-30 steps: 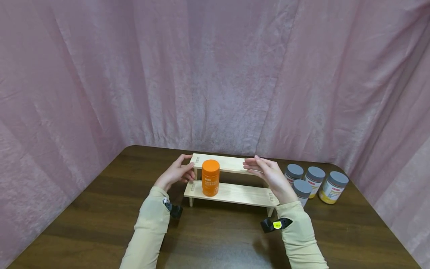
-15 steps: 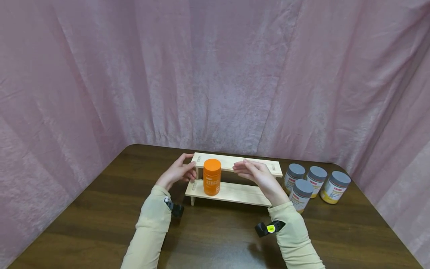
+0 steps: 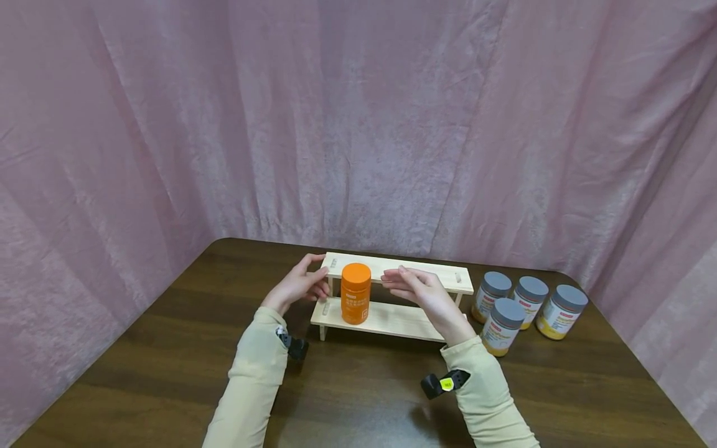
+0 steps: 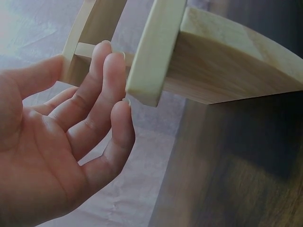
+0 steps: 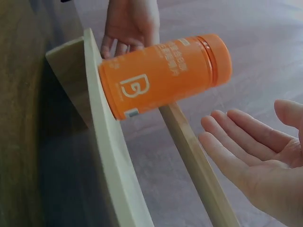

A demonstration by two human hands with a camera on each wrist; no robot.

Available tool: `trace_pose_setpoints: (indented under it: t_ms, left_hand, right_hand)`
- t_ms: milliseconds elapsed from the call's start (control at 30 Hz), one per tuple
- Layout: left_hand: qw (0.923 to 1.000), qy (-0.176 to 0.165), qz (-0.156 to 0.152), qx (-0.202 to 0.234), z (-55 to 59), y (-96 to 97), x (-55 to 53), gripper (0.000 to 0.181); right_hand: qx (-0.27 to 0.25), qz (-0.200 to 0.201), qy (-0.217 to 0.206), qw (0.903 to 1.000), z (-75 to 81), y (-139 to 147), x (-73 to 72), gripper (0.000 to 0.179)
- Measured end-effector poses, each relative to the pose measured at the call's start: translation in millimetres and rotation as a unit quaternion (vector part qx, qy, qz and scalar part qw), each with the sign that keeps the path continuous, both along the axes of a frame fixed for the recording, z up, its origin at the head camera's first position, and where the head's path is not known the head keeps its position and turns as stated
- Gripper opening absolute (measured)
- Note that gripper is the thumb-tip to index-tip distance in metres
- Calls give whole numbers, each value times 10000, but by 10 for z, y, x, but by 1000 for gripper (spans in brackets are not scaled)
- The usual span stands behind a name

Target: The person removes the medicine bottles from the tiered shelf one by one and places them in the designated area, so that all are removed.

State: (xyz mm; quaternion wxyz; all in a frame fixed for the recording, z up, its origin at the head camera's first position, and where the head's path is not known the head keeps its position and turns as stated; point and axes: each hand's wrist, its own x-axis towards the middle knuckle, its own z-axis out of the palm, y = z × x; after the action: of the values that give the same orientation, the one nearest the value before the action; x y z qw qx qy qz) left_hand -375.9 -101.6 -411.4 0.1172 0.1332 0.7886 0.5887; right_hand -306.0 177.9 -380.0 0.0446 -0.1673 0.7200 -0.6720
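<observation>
A two-tier wooden rack (image 3: 398,319) stands on the table. An orange jar (image 3: 355,295) with an orange lid stands upright on its lower shelf, near the left end. My left hand (image 3: 299,285) holds the upper shelf's left end, thumb at the front edge and index finger at the back corner; its other fingers curl loosely beside the rack, as the left wrist view shows. My right hand (image 3: 420,292) hovers in front of the upper shelf, right of the jar. In the right wrist view its fingers (image 5: 236,142) extend, apart from the jar, holding nothing.
Several jars with grey lids, one of them a front jar (image 3: 500,333), stand to the right of the rack on the dark wooden table (image 3: 347,398). A pink curtain (image 3: 358,124) hangs behind the table.
My right hand has moved left from the rack's right end toward the orange jar, uncovering the upper shelf's right end. My left hand stays at the rack's left end.
</observation>
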Motion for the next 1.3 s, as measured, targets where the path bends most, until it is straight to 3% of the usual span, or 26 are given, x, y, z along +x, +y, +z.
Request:
trace_pose_setpoints:
  t_ms: [267, 467, 700, 933, 1300]
  left_hand:
    - [10000, 45, -40, -49, 15, 28, -18, 50]
    - [10000, 28, -49, -57, 18, 43, -28, 51]
    - [9999, 74, -116, -55, 49, 66, -33, 51]
    - [9998, 131, -84, -160, 52, 21, -11, 50]
    - [9996, 152, -46, -220, 23, 5, 7, 50]
  right_hand:
    - [74, -251, 168, 9995, -92, -169, -25, 42]
    - [554, -649, 337, 9958, -176, -347, 5, 45]
    - [770, -857, 960, 9887, -288, -515, 57, 60]
    - [782, -1185, 1527, 9780, -436, -689, 75, 62]
    - [773, -1249, 1399, 9792, -352, -608, 78, 59]
